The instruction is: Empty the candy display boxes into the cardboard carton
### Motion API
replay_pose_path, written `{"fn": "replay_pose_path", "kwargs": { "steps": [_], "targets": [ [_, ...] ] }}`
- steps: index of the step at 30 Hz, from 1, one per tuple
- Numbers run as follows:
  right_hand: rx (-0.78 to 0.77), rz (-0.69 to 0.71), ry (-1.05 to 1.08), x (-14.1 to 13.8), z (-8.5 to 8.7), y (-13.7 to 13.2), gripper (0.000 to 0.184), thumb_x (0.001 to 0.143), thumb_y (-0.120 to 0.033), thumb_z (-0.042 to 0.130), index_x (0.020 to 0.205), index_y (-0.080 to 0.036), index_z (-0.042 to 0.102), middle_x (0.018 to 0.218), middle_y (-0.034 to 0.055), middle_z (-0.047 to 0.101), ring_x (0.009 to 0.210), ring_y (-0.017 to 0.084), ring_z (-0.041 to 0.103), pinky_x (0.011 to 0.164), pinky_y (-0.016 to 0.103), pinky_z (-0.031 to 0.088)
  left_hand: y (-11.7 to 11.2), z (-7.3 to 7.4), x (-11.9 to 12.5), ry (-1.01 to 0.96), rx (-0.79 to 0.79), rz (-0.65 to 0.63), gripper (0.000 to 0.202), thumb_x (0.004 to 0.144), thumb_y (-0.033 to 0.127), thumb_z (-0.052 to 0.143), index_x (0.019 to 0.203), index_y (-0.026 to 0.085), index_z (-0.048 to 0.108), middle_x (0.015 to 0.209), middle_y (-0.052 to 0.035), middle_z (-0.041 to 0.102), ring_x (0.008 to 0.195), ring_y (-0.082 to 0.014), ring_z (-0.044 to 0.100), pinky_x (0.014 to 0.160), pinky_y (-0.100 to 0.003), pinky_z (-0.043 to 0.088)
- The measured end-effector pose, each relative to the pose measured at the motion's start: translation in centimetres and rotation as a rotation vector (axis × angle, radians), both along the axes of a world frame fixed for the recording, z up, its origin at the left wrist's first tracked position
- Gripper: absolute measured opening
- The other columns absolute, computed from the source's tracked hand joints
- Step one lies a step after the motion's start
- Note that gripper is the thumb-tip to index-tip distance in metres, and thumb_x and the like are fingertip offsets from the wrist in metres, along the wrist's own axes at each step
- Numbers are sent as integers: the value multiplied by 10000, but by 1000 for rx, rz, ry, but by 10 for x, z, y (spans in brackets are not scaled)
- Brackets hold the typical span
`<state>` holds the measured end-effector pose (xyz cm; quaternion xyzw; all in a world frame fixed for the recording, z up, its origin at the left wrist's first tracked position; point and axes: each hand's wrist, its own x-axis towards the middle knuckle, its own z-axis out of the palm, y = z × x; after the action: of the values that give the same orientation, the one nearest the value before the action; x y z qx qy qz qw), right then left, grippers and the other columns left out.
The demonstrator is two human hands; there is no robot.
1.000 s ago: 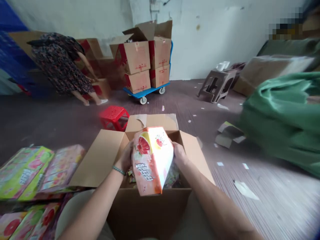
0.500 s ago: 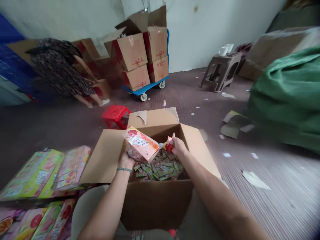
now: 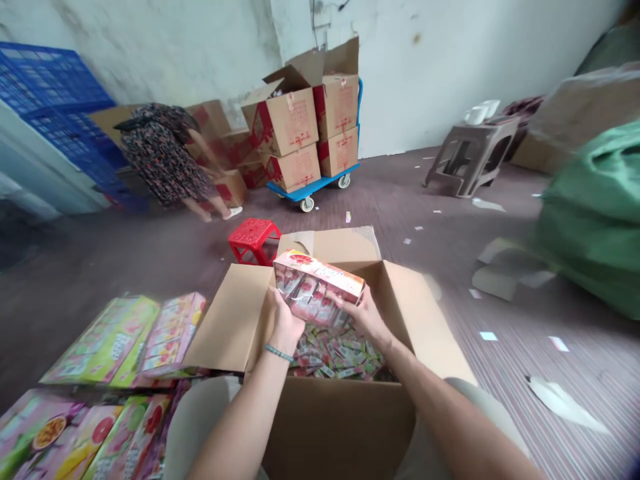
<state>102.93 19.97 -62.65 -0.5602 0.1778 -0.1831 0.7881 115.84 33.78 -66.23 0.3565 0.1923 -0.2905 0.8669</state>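
Observation:
A pink and orange candy box [image 3: 320,283], its front side clear and showing packets inside, is held above an open cardboard carton [image 3: 340,417]. My left hand [image 3: 287,320] grips its left end from below. At the right end, my right hand [image 3: 367,312] has its fingers wrapped around the corner. Beneath both hands, many small wrapped packets [image 3: 340,357] fill the bottom of the carton. The carton stands between my knees with its flaps folded outward.
Colourful packed boxes [image 3: 107,340] lie in stacks at my left. A red stool [image 3: 254,240] stands behind the carton. Farther back are a blue trolley [image 3: 313,190] loaded with cartons, a bending person [image 3: 160,157], a grey stool [image 3: 470,157] and a green sack [image 3: 595,220].
My right hand, which held a small red packet beside the box, now grips the box's right end. The box has turned so its clear side faces me. The view has shifted left.

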Motion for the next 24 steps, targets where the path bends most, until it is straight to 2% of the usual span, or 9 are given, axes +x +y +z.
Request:
{"fn": "replay_pose_path", "kwargs": {
  "steps": [3, 4, 8, 12, 15, 17, 18, 21, 24],
  "targets": [
    [-19, 76, -41, 0, 13, -28, 877, 672, -348, 960, 1412, -253, 499, 1488, 143, 598, 1358, 321, 591, 1162, 494, 494, 19, 4, 19, 56, 295, -27, 743, 981, 781, 293, 1372, 239, 620, 1114, -122, 763, 795, -229, 740, 691, -341, 595],
    [-39, 107, -30, 0, 14, -37, 875, 658, -327, 967, 1403, -253, 516, 1479, 140, 607, 1351, 322, 596, 1167, 498, 487, 23, 5, 25, 41, 334, -44, 754, 980, 786, 286, 1367, 231, 618, 1088, -121, 761, 756, -222, 731, 659, -332, 584],
    [-59, 138, 28, 3, 3, -60, 914, 631, -348, 974, 1421, -253, 525, 1418, 130, 655, 1337, 335, 601, 1165, 536, 470, 24, 11, 33, -180, 167, -216, 701, 1014, 723, 326, 1303, 193, 683, 1134, -132, 770, 875, -241, 746, 730, -337, 592],
    [-66, 89, -8, 11, -9, -62, 935, 603, -407, 976, 1419, -257, 546, 1397, 116, 671, 1375, 339, 570, 1186, 523, 445, 16, 17, 25, -263, 193, -167, 570, 1010, 646, 459, 1263, 204, 715, 1098, -91, 796, 930, -242, 746, 774, -327, 587],
    [-27, 13, 6, 14, -9, -65, 878, 571, -481, 976, 1327, -227, 611, 1363, 127, 692, 1354, 359, 585, 1184, 518, 447, 17, 17, 21, -230, 221, -243, 600, 951, 681, 526, 1188, 175, 743, 926, -82, 797, 762, -236, 729, 656, -313, 559],
    [4, 11, 41, 14, -8, -68, 809, 581, -523, 962, 1257, -213, 645, 1312, 134, 716, 1310, 372, 618, 1151, 528, 479, 20, 14, 21, -153, 297, -327, 547, 916, 638, 594, 1116, 154, 756, 778, -63, 761, 594, -204, 668, 540, -288, 498],
    [-2, 26, 49, 14, -7, -69, 806, 578, -514, 965, 1256, -217, 646, 1305, 132, 717, 1298, 371, 627, 1136, 526, 493, 21, 11, 21, -125, 322, -323, 512, 913, 605, 602, 1103, 156, 754, 743, -51, 747, 548, -190, 640, 511, -278, 476],
    [-57, 21, 45, 13, -8, -66, 867, 582, -492, 969, 1333, -247, 613, 1342, 123, 695, 1301, 359, 625, 1119, 520, 509, 24, 4, 25, -115, 323, -223, 463, 921, 542, 564, 1142, 175, 739, 804, -45, 766, 559, -187, 645, 510, -277, 482],
    [-67, 1, 66, 13, -9, -58, 863, 603, -530, 948, 1344, -241, 614, 1342, 129, 695, 1272, 367, 640, 1110, 527, 514, 27, 1, 28, -102, 281, -273, 436, 893, 491, 619, 1156, 164, 738, 808, -51, 768, 568, -187, 646, 505, -272, 474]
  ]
}}
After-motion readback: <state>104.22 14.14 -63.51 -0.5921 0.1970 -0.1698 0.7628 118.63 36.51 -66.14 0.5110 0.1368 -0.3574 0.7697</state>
